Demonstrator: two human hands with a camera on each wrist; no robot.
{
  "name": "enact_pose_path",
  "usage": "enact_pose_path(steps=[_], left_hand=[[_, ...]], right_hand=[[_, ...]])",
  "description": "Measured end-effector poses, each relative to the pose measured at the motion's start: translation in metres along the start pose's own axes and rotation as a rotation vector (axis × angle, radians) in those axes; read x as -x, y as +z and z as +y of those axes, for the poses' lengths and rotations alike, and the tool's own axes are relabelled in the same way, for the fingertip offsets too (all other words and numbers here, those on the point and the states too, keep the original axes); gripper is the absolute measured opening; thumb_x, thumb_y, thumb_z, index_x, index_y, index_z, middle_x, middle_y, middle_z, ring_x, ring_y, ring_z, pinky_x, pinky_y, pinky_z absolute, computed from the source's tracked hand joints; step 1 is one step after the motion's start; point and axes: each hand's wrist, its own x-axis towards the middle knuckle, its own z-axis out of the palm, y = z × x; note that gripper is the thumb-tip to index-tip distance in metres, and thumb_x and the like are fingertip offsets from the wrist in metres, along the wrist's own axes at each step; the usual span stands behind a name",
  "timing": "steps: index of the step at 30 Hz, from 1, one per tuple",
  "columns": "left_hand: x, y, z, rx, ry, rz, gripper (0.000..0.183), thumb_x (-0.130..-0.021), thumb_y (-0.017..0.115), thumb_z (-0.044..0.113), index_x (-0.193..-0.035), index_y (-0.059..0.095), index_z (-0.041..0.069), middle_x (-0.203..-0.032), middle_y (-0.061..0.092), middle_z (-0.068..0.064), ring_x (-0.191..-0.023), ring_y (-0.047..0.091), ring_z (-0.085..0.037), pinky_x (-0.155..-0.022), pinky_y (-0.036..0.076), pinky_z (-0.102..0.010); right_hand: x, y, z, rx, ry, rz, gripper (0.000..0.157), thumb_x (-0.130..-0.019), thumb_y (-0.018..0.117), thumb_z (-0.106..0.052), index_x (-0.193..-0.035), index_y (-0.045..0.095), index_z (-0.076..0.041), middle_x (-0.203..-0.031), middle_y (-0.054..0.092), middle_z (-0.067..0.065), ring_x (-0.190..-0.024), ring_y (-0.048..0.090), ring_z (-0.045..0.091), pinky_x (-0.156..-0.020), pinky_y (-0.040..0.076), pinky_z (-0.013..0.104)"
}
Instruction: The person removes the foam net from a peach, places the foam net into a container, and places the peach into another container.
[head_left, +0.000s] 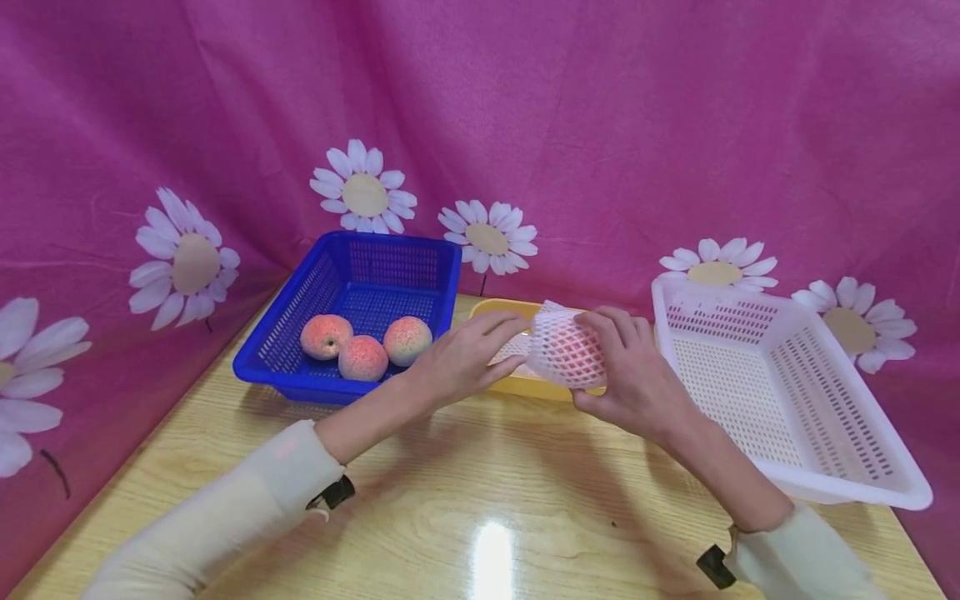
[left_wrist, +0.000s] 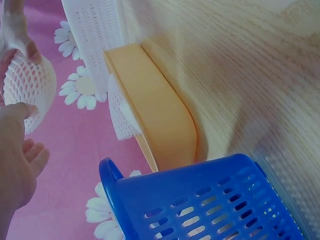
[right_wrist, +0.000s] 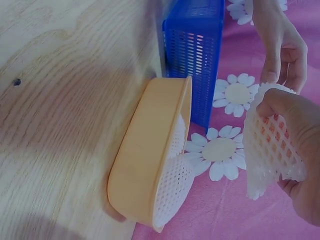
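A reddish peach (right_wrist: 273, 134) sits inside a white foam net (head_left: 553, 340), raised above the yellow box (head_left: 536, 388). My right hand (head_left: 637, 375) grips the netted peach from the right, thumb below and fingers over the top. At the net's left end, my left hand (head_left: 463, 354) holds the edge between thumb and fingertips; its remaining fingers curl loosely in the left wrist view. More white foam nets (right_wrist: 172, 187) lie in the yellow box and stick up past its rim. Three bare peaches (head_left: 363, 358) rest in the blue basket (head_left: 288, 387).
Left of the yellow box stands the blue basket, close to it. A white perforated basket (head_left: 862, 482) stands on the right side of the wooden table (head_left: 450, 508). Behind everything hangs a magenta cloth (head_left: 600, 142) printed with daisies.
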Motion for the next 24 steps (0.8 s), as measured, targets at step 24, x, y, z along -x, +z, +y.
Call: enact_pose_path(steps=[24], left_hand=[[0.001, 0.009, 0.007, 0.062, 0.111, 0.086, 0.032, -0.086, 0.076, 0.005, -0.116, 0.067, -0.004, -0.112, 0.066, -0.015, -0.105, 0.065, -0.026, -0.097, 0.049, -0.026]], right_hand=[[-0.001, 0.004, -0.003, -0.035, -0.083, 0.034, 0.086, -0.057, 0.084, -0.019, -0.131, 0.046, 0.001, -0.126, 0.05, 0.021, -0.104, 0.048, 0.04, -0.088, 0.042, 0.048]])
